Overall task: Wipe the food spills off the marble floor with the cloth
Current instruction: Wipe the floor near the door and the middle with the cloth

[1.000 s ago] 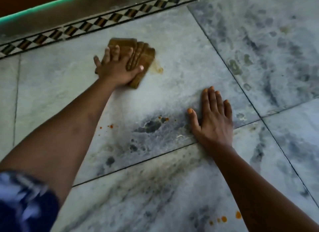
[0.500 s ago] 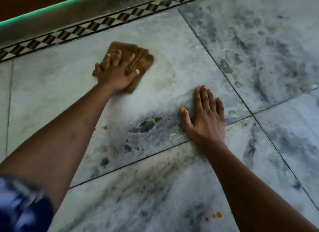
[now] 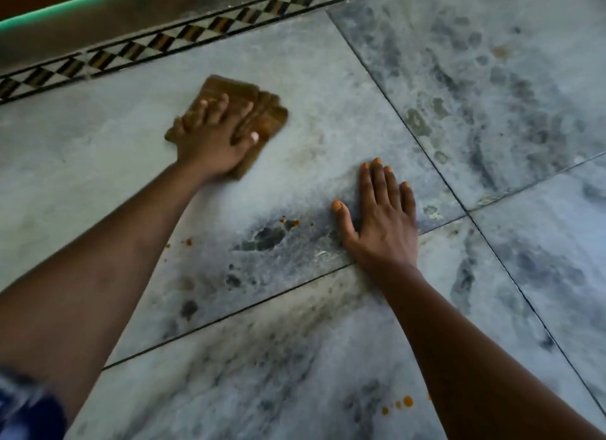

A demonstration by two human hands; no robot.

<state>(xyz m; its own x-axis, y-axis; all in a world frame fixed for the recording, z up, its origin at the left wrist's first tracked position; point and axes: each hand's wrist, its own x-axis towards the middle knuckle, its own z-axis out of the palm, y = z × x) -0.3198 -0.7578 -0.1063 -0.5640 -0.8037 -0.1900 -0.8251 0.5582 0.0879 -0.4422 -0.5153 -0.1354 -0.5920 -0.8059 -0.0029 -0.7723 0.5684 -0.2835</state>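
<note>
**tilefan:** so what's going on with the marble floor [image 3: 328, 79] here? Grey-veined slabs with dark joints are filling pretty much the whole shot, and a checkered border strip [image 3: 183, 36] is running along the far edge with a green-edged step [image 3: 98, 5] lying just past it.

**mopguy:** yeah, and both arms are reaching out over it. The left hand [image 3: 213, 141] is pressing down on the cloth [image 3: 259, 112], a folded brown thing that's sitting on the far-left slab, near that border strip but not touching it. Fingers [image 3: 223, 108] are lying spread flat across the top of it, so more pushing on it than gripping, thumb sticking out toward the right. The cloth is looking a bit blurred.

**tilefan:** and the right hand [image 3: 383, 220]?

**mopguy:** it's resting palm-down straight on the marble, holding nothing, fingers stretched out and close together, sitting right by the joint where four slabs are meeting.

**tilefan:** spills?

**mopguy:** orange drops [image 3: 403, 402] are sitting on the near slab by the right forearm. Tinier orange specks [image 3: 188, 242] are showing between the two arms, next to a dark blotch [image 3: 265, 238] in the stone. All well apart from the cloth.
</note>
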